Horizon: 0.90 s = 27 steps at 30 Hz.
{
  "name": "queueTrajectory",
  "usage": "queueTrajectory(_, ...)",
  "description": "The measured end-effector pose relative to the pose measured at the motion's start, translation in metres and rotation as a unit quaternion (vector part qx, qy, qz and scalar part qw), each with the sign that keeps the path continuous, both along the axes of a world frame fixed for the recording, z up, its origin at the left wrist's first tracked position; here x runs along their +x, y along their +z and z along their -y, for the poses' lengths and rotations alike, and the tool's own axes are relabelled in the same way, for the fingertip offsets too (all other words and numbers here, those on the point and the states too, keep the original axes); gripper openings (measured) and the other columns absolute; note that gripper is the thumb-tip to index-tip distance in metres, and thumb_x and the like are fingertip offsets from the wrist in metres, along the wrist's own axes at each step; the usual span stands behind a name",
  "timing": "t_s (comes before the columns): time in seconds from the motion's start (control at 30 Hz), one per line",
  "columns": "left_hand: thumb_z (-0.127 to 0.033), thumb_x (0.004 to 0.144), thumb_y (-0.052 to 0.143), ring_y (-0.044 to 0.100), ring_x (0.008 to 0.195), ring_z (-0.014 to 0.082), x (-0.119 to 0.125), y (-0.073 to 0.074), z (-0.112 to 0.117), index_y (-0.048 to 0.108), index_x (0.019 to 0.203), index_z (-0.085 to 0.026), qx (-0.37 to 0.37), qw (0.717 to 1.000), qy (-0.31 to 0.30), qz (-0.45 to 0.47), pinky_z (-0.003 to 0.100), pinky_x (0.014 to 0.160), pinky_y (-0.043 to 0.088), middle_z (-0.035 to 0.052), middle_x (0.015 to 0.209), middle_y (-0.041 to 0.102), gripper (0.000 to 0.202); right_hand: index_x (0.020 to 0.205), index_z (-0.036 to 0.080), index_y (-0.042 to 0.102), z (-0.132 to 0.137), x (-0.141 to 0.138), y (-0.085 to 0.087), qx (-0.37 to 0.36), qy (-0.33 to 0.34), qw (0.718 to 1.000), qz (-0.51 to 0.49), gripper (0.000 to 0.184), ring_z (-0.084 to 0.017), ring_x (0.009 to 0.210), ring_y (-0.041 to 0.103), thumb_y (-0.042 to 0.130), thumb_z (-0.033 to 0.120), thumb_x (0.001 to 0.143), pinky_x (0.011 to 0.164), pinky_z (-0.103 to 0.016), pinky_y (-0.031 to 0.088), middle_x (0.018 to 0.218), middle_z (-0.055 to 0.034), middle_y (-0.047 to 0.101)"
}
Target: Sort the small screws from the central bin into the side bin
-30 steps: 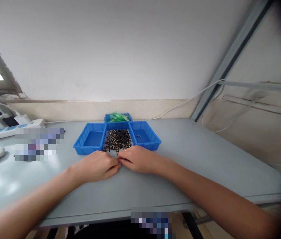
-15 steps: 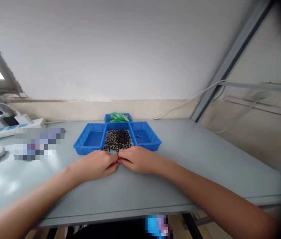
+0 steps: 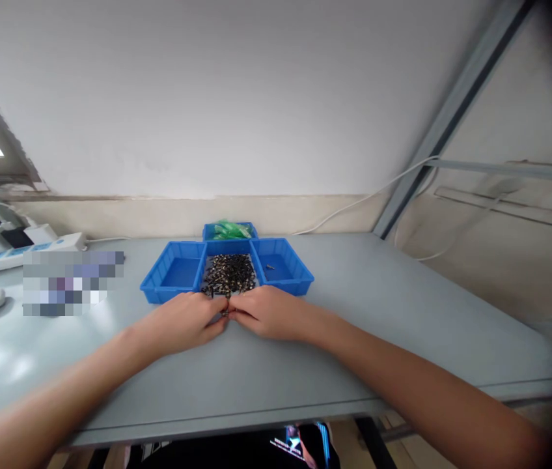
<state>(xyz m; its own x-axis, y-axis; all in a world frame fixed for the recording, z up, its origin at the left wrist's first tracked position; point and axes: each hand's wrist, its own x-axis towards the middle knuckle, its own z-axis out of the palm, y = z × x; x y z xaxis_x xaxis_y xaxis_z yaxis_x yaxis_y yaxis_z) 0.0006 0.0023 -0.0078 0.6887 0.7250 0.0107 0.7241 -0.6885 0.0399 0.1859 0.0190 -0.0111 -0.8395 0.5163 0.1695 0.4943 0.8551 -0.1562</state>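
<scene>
1. Nearest, at center: my left hand [image 3: 189, 319] and right hand [image 3: 269, 314] meet, fingertips pinched narrowly on a small metallic part [image 3: 226, 313], its details too small to tell.
2. Just beyond, 12 o'clock: a thick pile of parts [image 3: 230, 273], seemingly nearly all left.
3. 2 o'clock: right blue tray [image 3: 286, 268] holding one loose piece [image 3: 270, 266], perhaps done.
4. 10 o'clock: left blue tray [image 3: 177, 273].
5. Farther, 12 o'clock: green plastic [image 3: 230, 230].
</scene>
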Motion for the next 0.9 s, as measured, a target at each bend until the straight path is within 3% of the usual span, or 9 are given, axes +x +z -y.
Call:
queueTrajectory(0.4,-0.024,0.084,0.035,0.059,0.062,0.0178,0.0024,0.0053,0.0041,0.056,0.08,-0.016,0.01,1.0,0.013,-0.014,0.026,0.054,0.042,0.0056,0.071,0.063,0.023,0.08,0.017,0.055,-0.0018,-0.0006,-0.0011,-0.008,-0.006,1.0,0.011,0.019,-0.014,0.067,0.056,0.038,0.023,0.087,0.058,-0.025,0.036,0.076,-0.0026,0.063)
queueTrajectory(0.7,-0.028,0.086,0.034,0.056,0.056,0.0155,0.0003,0.0062,0.0025,0.052,0.082,-0.018,0.024,0.999,0.022,-0.007,0.024,0.046,0.03,0.0013,0.065,0.06,0.021,0.081,0.016,0.055,-0.0029,0.0001,-0.0014,-0.014,-0.024,0.999,0.024,0.022,-0.015,0.069,0.057,0.035,0.023,0.088,0.059,-0.025,0.037,0.079,-0.0045,0.064)
queueTrajectory(0.9,-0.028,0.085,0.035,0.057,0.059,0.0153,0.0003,0.0081,0.0028,0.053,0.082,-0.019,0.011,1.0,0.019,0.006,0.025,0.047,0.03,0.0013,0.068,0.061,0.021,0.08,0.016,0.055,-0.0024,-0.0001,-0.0008,-0.017,-0.03,0.999,0.024,0.021,-0.015,0.069,0.057,0.036,0.022,0.088,0.059,-0.024,0.038,0.079,-0.0039,0.064)
